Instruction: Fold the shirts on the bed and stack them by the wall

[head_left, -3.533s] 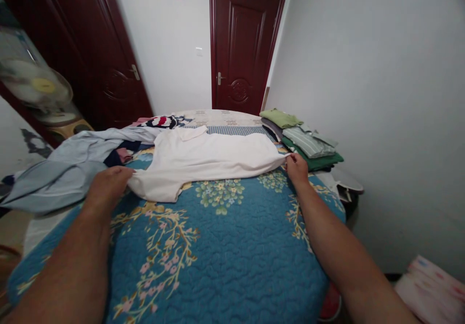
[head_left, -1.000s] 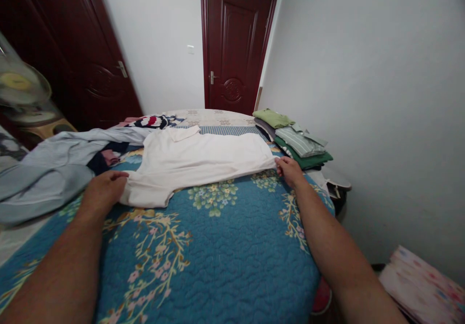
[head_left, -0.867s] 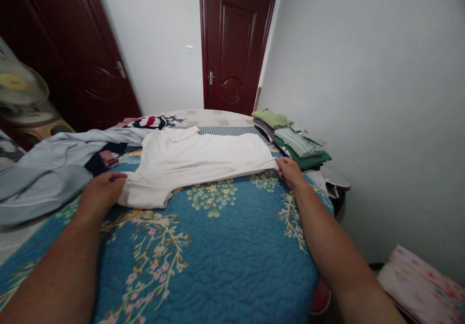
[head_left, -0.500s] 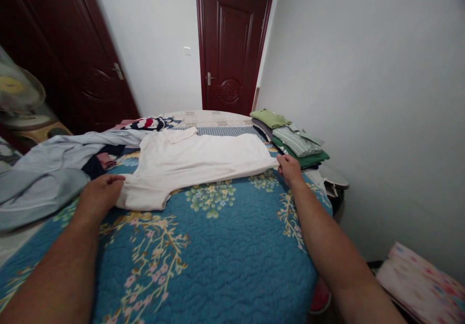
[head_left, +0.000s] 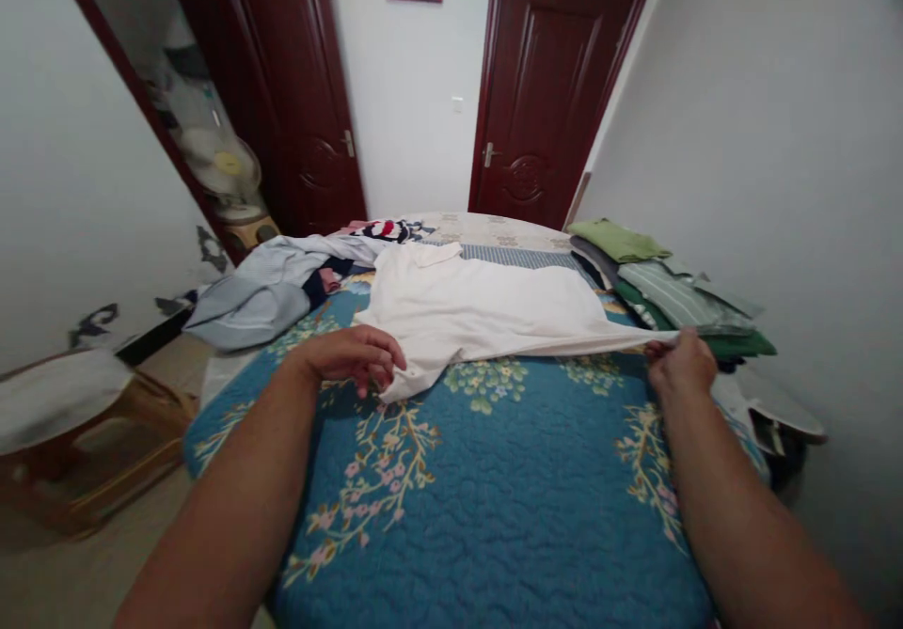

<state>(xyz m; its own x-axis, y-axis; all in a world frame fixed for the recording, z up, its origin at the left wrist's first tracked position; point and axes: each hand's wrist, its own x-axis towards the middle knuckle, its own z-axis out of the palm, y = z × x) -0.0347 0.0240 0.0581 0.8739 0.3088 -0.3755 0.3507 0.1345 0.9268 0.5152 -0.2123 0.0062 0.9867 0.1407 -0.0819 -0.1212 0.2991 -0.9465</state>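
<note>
A white shirt (head_left: 486, 300) lies spread across the blue floral quilt (head_left: 536, 488), its collar at the far side. My left hand (head_left: 356, 356) is at the shirt's near-left sleeve, fingers curled around the sleeve edge; the exact grip is partly hidden behind the fingers. My right hand (head_left: 683, 364) pinches the hem corner at the right. Between that hand and the shirt body the cloth is drawn out into a narrow, taut strip, lifted slightly off the quilt.
Folded clothes (head_left: 677, 281) are stacked at the right by the wall. Loose grey and dark clothes (head_left: 261, 295) lie heaped at the left edge of the bed. A wooden stool (head_left: 91, 422) stands on the floor at left, with a fan (head_left: 222, 164) farther back.
My view has turned left. My right hand has pulled the shirt's hem corner outward, stretching it. The sleeve at my left hand has bunched and its edge has turned.
</note>
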